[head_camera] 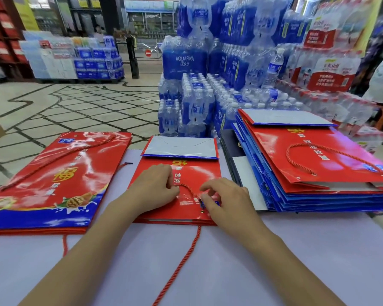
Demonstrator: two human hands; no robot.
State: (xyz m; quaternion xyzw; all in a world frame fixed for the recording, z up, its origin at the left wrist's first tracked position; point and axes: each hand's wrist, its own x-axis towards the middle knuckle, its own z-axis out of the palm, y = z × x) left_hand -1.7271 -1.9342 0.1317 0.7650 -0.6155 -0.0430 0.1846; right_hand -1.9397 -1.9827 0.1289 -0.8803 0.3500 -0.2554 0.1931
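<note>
A: What fills the view, biggest first?

B: The wall of bottled-water packs (208,85) at twelve to one o'clock, beyond the far edge. Then the pale counter (230,272), bare toward six. A stack of flat bags (318,171) sits at two o'clock of the hands, and a single bag with its handle fitted (53,180) lies at ten.

A: And the one being worked?

B: The red gift bag (197,173) lies flat at centre, mouth toward the person, folded base at twelve.

A: The hands?

B: The left hand (155,186) pinches the red cord (181,261) where it arcs over the bag. The right hand (226,199) nips it at the hole (200,202) near the mouth (curled fingers partly hide the contact).

A: Which way would the next pull go?

B: Through that hole, I'd judge. It lies at three o'clock of the left hand, under the right fingertips, so the right hand is nearer. The cord's loose tail runs from the bag's near edge toward seven o'clock over open counter. The only tight spot is the stack's edge just beside the right wrist.
</note>
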